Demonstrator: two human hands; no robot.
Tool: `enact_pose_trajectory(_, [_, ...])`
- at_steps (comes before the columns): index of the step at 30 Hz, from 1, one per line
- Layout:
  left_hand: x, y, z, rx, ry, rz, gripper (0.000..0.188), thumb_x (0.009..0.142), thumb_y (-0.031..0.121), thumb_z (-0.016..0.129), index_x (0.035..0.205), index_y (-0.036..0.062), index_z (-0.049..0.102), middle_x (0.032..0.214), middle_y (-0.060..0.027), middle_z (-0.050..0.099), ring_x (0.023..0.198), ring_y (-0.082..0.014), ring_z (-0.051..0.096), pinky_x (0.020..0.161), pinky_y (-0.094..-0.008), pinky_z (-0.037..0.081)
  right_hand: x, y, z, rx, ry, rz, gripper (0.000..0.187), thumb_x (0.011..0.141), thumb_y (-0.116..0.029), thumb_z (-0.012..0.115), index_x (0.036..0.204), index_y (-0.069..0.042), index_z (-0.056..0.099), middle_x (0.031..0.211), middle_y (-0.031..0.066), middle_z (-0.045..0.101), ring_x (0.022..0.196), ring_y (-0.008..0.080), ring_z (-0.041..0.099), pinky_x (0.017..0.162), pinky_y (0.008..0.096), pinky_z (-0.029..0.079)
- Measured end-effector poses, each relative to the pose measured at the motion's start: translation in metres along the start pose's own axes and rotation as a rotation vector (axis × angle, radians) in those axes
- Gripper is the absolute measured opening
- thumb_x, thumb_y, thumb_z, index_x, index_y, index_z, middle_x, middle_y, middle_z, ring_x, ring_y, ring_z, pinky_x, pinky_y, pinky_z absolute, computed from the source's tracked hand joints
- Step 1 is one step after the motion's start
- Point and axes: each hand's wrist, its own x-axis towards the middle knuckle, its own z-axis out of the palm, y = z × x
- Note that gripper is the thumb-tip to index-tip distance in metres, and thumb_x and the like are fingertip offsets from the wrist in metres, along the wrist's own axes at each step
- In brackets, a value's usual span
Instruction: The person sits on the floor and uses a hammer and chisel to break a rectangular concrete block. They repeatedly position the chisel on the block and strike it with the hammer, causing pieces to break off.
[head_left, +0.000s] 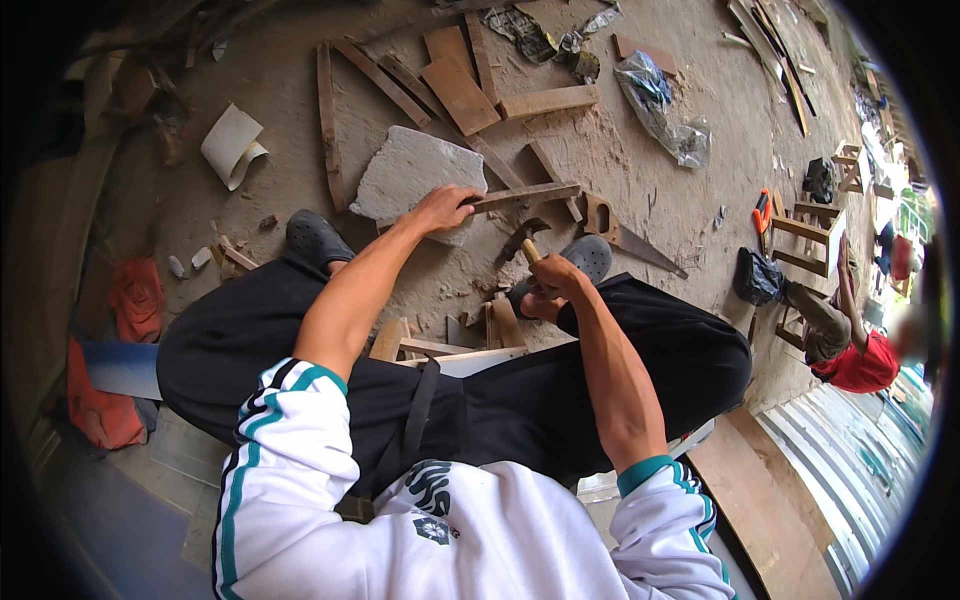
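My left hand (447, 208) rests at the edge of a flat, pale stone slab (400, 170), its fingers closed on the near end of a narrow wooden strip (525, 196). The strip reaches rightward from the slab toward a handsaw (625, 238) with a wooden handle, lying on the ground. In my right hand (557, 277) is a hammer (518, 240), gripped by its light wooden handle. Its dark head is raised between the slab and my right shoe (588, 257), apart from the strip.
Wood boards (460, 95) and offcuts lie beyond the slab. A plastic bag (665, 115) is on the dirt at far right. Wood scraps (500, 325) lie between my legs. A person in a red shirt (865, 365) sits at right near wooden stools (810, 240).
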Motion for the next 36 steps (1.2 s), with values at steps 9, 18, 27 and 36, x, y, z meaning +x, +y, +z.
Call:
enact_pose_trajectory(9, [-0.024, -0.011, 0.004, 0.378, 0.539, 0.163, 0.037, 0.087, 0.022, 0.066, 0.123, 0.0146, 0.061, 0.124, -0.006, 0.057, 0.119, -0.0261, 0.049, 0.1, -0.0415, 0.035, 0.003, 0.012, -0.004, 0.309, -0.022, 0.04, 0.025, 0.088, -0.009, 0.05, 0.103, 0.009, 0.06, 0.084, 0.0165, 0.067, 0.065, 0.0246, 0.067, 0.058, 0.0351, 0.058])
enact_pose_trajectory(18, [-0.031, -0.007, 0.025, 0.391, 0.438, 0.027, 0.039, 0.088, 0.017, 0.063, 0.126, 0.0104, 0.057, 0.118, -0.0085, 0.058, 0.116, -0.0279, 0.05, 0.102, -0.0424, 0.034, -0.017, 0.012, 0.019, 0.841, -0.134, 0.218, 0.008, 0.085, -0.008, 0.052, 0.091, -0.004, 0.057, 0.072, 0.0057, 0.062, 0.056, 0.0173, 0.057, 0.048, 0.0309, 0.045])
enact_pose_trajectory(27, [-0.022, 0.038, 0.016, 0.462, 0.301, -0.078, 0.04, 0.093, 0.023, 0.056, 0.132, 0.0132, 0.053, 0.123, -0.0092, 0.057, 0.118, -0.028, 0.052, 0.104, -0.0527, 0.029, 0.07, 0.097, 0.022, 0.4, -0.682, -1.264, 0.017, 0.086, -0.012, 0.057, 0.1, -0.006, 0.051, 0.081, 0.0067, 0.056, 0.064, 0.0205, 0.054, 0.058, 0.0349, 0.042])
enact_pose_trajectory(36, [-0.016, 0.066, -0.015, 0.548, 0.269, 0.04, 0.037, 0.092, 0.022, 0.058, 0.128, 0.0133, 0.056, 0.12, -0.0095, 0.056, 0.116, -0.0291, 0.05, 0.097, -0.0489, 0.031, 0.187, 0.125, 0.001, 0.386, -1.754, -0.807, 0.034, 0.092, -0.026, 0.06, 0.115, -0.006, 0.045, 0.098, 0.0089, 0.051, 0.082, 0.0213, 0.053, 0.076, 0.0354, 0.044])
